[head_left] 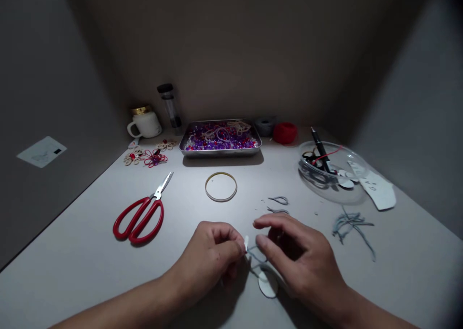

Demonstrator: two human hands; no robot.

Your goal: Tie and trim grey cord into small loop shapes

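Near the front of the table, my left hand (220, 252) is closed in a pinch. A thin grey-blue cord (257, 258) comes out of its fingertips, beside a small white piece (246, 243) and a tiny dark red spot that may be a bead. My right hand (300, 261) is just to the right, thumb and forefinger apart, with its other fingers partly hidden. The cord loops close to the right thumb. Below it, between the hands, a white disc (268, 284) lies on the table. Two short loops of grey cord (278, 200) lie beyond the right hand.
Red-handled scissors (139, 220) lie left, a bangle ring (221, 186) ahead. Behind are a bead tray (220, 152), red yarn (285, 133), a mug (146, 125) and beaded flowers (155, 158). A clear bowl (356, 162) and cut cords (350, 223) are right.
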